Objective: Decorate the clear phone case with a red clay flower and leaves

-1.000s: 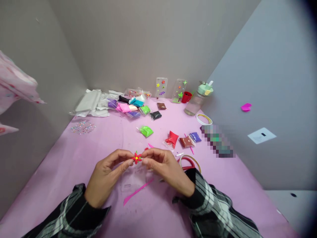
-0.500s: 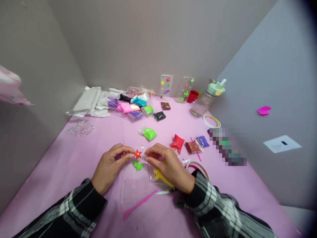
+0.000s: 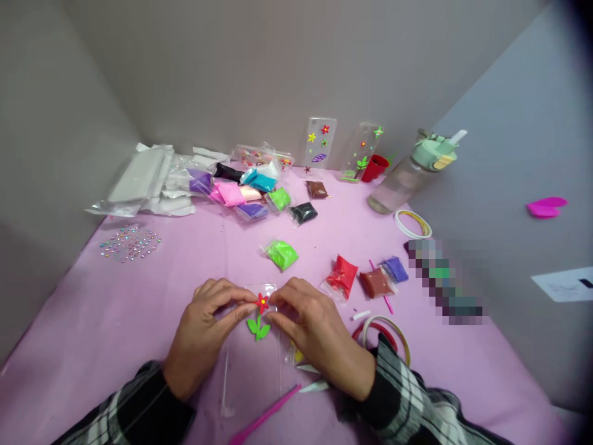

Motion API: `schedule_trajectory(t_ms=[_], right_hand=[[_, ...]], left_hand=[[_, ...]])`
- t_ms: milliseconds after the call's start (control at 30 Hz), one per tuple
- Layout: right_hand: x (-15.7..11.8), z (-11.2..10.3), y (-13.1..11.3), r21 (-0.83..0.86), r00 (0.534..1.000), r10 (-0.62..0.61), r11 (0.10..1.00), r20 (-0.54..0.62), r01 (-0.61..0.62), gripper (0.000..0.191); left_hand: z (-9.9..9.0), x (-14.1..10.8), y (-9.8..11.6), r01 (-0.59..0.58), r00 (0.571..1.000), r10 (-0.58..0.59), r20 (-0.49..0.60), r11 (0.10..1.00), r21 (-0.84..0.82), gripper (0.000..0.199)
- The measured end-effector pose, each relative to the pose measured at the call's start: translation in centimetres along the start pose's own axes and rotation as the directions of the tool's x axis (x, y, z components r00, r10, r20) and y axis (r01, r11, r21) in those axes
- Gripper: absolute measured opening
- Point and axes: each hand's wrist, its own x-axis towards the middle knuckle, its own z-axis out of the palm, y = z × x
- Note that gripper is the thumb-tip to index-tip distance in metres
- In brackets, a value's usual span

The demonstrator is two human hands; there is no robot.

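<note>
Landmark for these notes is the clear phone case (image 3: 252,377), lying flat on the pink table (image 3: 125,340). On its far part we see a green stem with two leaves (image 3: 258,329); at the stem's top, over the same part of the case, is a red flower (image 3: 262,303) with a yellow centre. The left hand (image 3: 204,337) pinches a left petal between thumb and forefinger; the right hand (image 3: 319,334), thumb and forefinger parted, is just beside the flower's right edge, contact uncertain. Progress, as we judge it: flower and leaves are formed and line up as one plant; letting go of the flower remains, and we cannot tell whether it is pressed down yet. Containers next. Beyond the case we note a clear packet of bright green clay (image 3: 281,254); to the case's right and beyond, a red packet (image 3: 343,276), a reddish-brown packet (image 3: 376,282) and a blue-violet packet (image 3: 395,269), contents apparently clay too. Just right of the case, partly hidden by the right hand, we find a packet showing yellow (image 3: 299,355). Far beyond the case, to its right, are a water bottle (image 3: 401,182), its fill unclear to us, and a red cup (image 3: 374,168), contents not visible.
</note>
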Motion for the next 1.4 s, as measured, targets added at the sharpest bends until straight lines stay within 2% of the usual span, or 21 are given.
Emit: schedule_trajectory(t_ms=[267,700,1167,1400], right_hand=[[0.6,0.2,0.1,-0.032,1.000,-0.011,0.999,0.029,0.012,0.003],[0.7,0.6,0.0,-0.098,0.999,-0.052,0.994,0.016,0.054,0.007],[0.6,0.6,0.0,-0.110,0.999,-0.040,0.993,0.030,0.043,0.007],[0.5,0.6,-0.1,-0.156,0.998,-0.046,0.986,0.033,0.051,0.010]], left_hand=[[0.0,0.1,-0.8,-0.059,0.998,0.058,0.026,0.997,0.049,0.005],[-0.1,-0.2,-1.2,-0.128,0.992,0.126,0.028,0.984,0.127,0.005],[0.0,0.1,-1.3,-0.138,0.990,0.134,0.035,0.976,0.169,0.006],[-0.1,0.1,-1.9,-0.124,0.992,0.121,0.034,0.982,0.144,0.017]])
